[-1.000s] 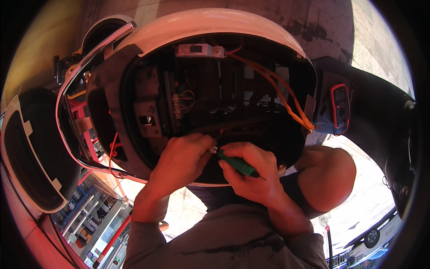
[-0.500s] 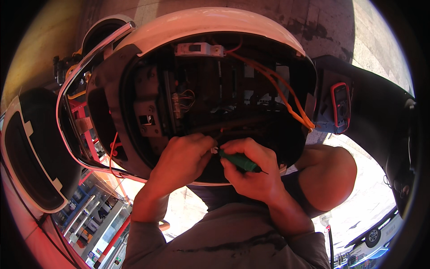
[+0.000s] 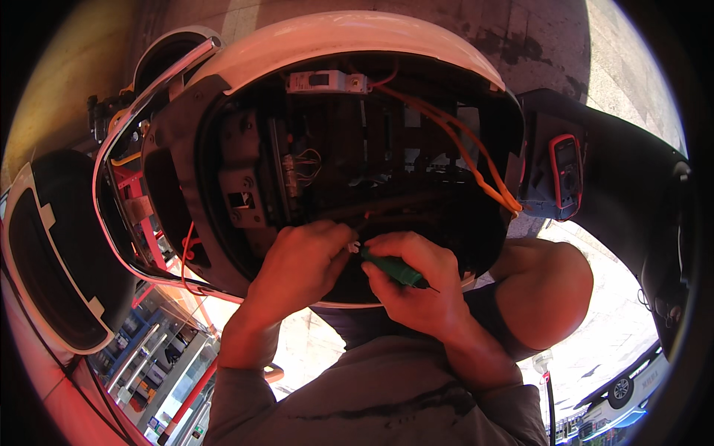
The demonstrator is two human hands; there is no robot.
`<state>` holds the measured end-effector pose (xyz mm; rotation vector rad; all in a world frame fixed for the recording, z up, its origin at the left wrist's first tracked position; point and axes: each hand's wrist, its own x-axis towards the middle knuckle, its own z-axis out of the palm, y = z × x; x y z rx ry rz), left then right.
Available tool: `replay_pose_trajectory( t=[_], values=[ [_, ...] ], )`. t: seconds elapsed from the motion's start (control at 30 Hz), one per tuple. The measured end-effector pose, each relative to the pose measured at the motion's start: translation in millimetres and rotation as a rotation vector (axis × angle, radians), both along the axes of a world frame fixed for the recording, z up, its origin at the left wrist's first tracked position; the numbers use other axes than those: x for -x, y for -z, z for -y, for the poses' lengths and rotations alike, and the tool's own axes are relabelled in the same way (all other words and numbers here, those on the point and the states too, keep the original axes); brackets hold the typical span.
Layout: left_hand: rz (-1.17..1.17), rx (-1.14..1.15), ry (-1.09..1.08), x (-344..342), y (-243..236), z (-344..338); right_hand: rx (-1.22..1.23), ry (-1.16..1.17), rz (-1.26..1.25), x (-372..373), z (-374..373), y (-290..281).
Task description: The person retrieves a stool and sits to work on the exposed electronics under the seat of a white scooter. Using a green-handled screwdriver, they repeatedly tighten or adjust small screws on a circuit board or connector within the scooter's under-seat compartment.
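Note:
Low inside the open dark bay of a white-shelled scooter [image 3: 349, 30], my left hand [image 3: 301, 264] pinches a small pale connector [image 3: 353, 246], partly hidden by its fingers. My right hand [image 3: 420, 286] is closed round a green-handled tool [image 3: 394, 269], its front end at the connector; whether they touch I cannot tell. Behind both hands are dark wires and metal parts. At the bay's top edge sits a grey breaker [image 3: 326, 82], with orange cables [image 3: 476, 165] running down to the right rim. Thin wires [image 3: 305, 167] hang by a metal bracket on the left.
A red-and-grey multimeter [image 3: 565, 175] lies right of the bay on a dark surface. A detached seat-like black piece [image 3: 74, 245] is at far left, beside a red wire [image 3: 190, 253]. My bare knee [image 3: 543, 293] is below right; a white car [image 3: 621, 390] stands beyond it.
The view has shifted very slightly; both hands keep almost the same place and grip on the connector and green tool.

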<state>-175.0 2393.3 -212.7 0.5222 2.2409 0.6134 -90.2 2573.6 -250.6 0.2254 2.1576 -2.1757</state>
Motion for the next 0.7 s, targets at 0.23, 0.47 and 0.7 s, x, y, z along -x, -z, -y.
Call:
replay_pose_trajectory(
  t=[0.23,0.47,0.7],
  values=[
    [-0.038,-0.054,0.054,0.2,1.0,2.0,0.099,-0.027,0.098,2.7,-4.9,1.7],
    [-0.017,-0.038,0.03,0.0,0.6,2.2,0.173,-0.068,0.191,2.7,-7.6,3.7],
    [-0.015,-0.057,-0.012,-0.6,1.7,2.0,0.268,-0.024,0.22,3.7,-5.1,6.9]
  ],
)
